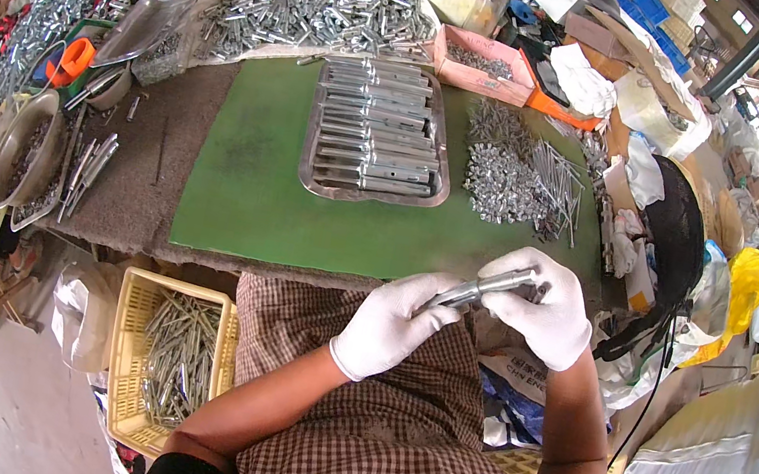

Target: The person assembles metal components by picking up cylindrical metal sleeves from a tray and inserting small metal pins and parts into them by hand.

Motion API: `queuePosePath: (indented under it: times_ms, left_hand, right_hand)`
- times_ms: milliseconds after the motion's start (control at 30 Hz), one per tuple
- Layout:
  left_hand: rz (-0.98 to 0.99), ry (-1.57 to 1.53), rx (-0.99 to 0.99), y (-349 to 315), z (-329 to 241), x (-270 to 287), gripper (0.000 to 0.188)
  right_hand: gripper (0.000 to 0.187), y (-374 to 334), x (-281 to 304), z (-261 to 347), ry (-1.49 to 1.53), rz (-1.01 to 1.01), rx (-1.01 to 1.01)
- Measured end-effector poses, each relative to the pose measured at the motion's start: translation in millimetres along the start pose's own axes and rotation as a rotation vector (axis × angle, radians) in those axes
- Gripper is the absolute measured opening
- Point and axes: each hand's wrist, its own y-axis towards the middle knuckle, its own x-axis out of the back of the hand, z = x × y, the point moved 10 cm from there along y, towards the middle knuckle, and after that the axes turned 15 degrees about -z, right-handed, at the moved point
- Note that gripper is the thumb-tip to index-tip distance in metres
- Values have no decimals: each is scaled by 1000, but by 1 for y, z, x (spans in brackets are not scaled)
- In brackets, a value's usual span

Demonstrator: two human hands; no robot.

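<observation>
A shiny metal tube (474,291) lies slantwise between my two white-gloved hands, in front of the table's near edge. My left hand (397,323) is wrapped round its lower left end. At the upper right end, the fingers of my right hand (544,312) close on the tube; a small dark piece shows by the fingertips, too small to name. Beyond my hands, a metal tray (309,159) on the green mat (243,203) holds a row of several similar tubes. Small shiny metal parts (502,186) and long thin pins (561,188) are heaped to the tray's right.
A big pile of metal tubes (328,10) covers the table's far side. A pink box (489,79) of small parts stands at the back right. On the left are a metal bowl (45,148) and an orange item (76,60). A yellow crate (127,345) of metal rods sits low left.
</observation>
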Motion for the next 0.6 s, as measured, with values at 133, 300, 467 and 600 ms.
queuePosePath:
  times_ms: [133,300,467,600]
  left_hand:
    - [5,67,0,3,2,-1,40]
    - [-28,37,-10,4,-4,-1,49]
    - [90,-166,104,0,11,-14,59]
    - [51,-351,47,-1,3,-15,59]
  right_hand:
    - [23,-1,-3,-8,64,31,-136]
    - [29,-9,-2,-17,53,78,-104]
    - [22,-15,-2,2,112,-46,24]
    - [21,-18,5,28,-99,-157,276]
